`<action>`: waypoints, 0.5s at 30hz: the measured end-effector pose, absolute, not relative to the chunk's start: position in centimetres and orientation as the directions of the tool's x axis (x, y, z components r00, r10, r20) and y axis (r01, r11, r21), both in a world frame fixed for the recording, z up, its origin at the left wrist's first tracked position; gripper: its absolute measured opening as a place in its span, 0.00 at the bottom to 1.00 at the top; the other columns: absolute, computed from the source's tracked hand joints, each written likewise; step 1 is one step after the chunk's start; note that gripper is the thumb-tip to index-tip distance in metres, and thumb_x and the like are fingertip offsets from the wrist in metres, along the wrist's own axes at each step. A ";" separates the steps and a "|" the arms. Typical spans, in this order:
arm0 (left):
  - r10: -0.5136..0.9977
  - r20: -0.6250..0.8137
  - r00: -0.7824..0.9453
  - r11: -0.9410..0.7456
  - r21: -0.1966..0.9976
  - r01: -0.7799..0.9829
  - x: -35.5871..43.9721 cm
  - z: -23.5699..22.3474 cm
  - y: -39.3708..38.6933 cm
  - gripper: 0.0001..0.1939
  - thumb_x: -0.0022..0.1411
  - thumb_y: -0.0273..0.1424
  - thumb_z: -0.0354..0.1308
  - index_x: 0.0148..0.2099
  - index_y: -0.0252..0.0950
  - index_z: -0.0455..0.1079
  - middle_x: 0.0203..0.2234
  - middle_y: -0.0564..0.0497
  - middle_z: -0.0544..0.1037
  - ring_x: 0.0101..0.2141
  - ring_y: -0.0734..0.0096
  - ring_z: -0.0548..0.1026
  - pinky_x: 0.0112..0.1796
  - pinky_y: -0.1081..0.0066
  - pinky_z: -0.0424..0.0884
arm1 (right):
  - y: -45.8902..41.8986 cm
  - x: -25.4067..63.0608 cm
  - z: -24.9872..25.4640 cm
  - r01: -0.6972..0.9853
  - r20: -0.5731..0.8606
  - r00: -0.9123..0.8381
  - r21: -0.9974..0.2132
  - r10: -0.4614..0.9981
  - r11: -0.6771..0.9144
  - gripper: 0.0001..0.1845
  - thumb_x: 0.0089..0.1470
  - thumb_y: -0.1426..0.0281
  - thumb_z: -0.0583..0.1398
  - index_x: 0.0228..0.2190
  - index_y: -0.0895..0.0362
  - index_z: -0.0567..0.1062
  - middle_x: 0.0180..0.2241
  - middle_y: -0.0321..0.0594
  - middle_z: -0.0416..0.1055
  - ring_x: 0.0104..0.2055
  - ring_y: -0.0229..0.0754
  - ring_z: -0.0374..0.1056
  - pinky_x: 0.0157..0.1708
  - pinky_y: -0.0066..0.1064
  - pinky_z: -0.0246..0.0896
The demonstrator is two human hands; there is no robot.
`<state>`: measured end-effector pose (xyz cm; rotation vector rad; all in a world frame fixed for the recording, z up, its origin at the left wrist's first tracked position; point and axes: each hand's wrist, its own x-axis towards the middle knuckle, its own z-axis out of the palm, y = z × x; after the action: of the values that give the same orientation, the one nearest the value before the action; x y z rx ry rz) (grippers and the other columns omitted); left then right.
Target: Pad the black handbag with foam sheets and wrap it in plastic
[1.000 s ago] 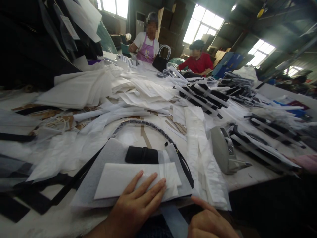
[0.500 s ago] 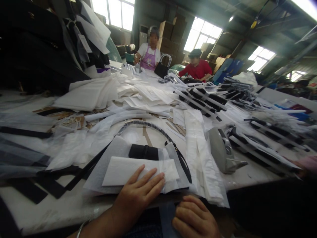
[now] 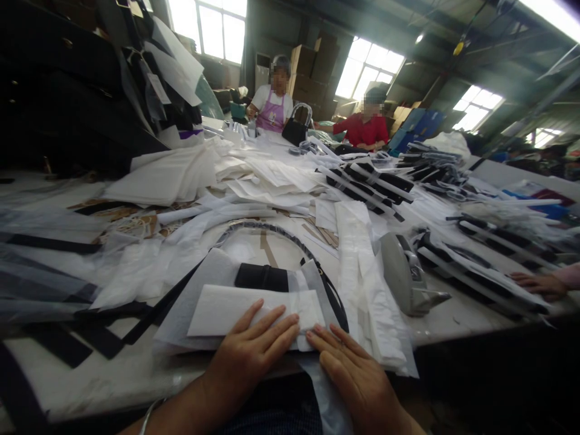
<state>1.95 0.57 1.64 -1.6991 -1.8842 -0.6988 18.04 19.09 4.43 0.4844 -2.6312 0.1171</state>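
A black handbag (image 3: 260, 277) lies flat before me, with its arched handle (image 3: 267, 225) pointing away and wrapped in film. White tissue paper (image 3: 183, 317) covers much of its body, and a folded white sheet (image 3: 222, 309) rests on top. My left hand (image 3: 258, 344) lies flat over that sheet, fingers spread. At the sheet's right end, my right hand (image 3: 347, 365) lies with fingers stretched out, touching a translucent strip (image 3: 304, 296) that runs over the bag. Part of this strip hangs down past the table edge, between my hands.
A grey tape dispenser (image 3: 403, 275) stands right of the bag, beside a stack of white wrapping (image 3: 362, 284). Several wrapped black bags (image 3: 471, 272) lie farther right, near a co-worker's hand (image 3: 541, 283). White sheets (image 3: 163, 175) pile behind. Two people work across the table.
My right hand has come up from below the table edge, opened from a curled grip and settled on the bag's front. My left hand has stayed in place. A co-worker's hand reaches farther in at right.
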 end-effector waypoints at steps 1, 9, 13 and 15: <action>0.739 0.669 -0.083 0.084 0.030 0.996 1.9 1.6 0.5 0.17 0.75 0.29 0.44 0.56 0.39 0.72 0.55 0.59 0.75 0.56 0.71 0.71 0.68 0.60 0.40 | 19.2 18.1 4.1 -0.356 0.471 -0.825 -0.006 -0.311 0.934 0.12 0.66 0.79 0.50 0.43 0.65 0.72 0.51 0.50 0.76 0.62 0.43 0.63 0.67 0.39 0.52; 0.773 0.633 -0.050 0.059 0.008 0.998 1.7 0.4 0.0 0.21 0.74 0.32 0.46 0.66 0.52 0.60 0.60 0.58 0.70 0.61 0.66 0.66 0.66 0.54 0.48 | 19.6 18.3 2.2 -0.386 0.549 -0.791 -0.106 -0.270 0.917 0.10 0.65 0.80 0.52 0.44 0.64 0.72 0.47 0.49 0.78 0.60 0.43 0.65 0.68 0.37 0.52; 0.777 0.627 -0.059 0.046 0.038 0.998 1.8 -0.3 -0.1 0.20 0.74 0.32 0.47 0.64 0.52 0.62 0.61 0.56 0.68 0.62 0.64 0.64 0.66 0.53 0.49 | 20.0 18.6 2.4 -0.424 0.550 -0.784 -0.134 -0.288 0.896 0.09 0.66 0.79 0.52 0.42 0.61 0.72 0.48 0.46 0.78 0.60 0.44 0.66 0.66 0.41 0.56; 0.782 0.621 -0.061 0.043 0.043 0.998 1.8 -0.3 -0.1 0.19 0.73 0.32 0.47 0.63 0.52 0.64 0.61 0.56 0.68 0.62 0.64 0.63 0.66 0.53 0.50 | 20.0 18.8 2.9 -0.447 0.547 -0.776 -0.123 -0.315 0.886 0.09 0.66 0.78 0.52 0.42 0.62 0.72 0.47 0.46 0.78 0.59 0.45 0.66 0.65 0.43 0.57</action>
<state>1.81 -0.10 -0.32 -1.7884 -1.8962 -0.6683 18.80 20.01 2.88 0.5509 -2.5230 0.3344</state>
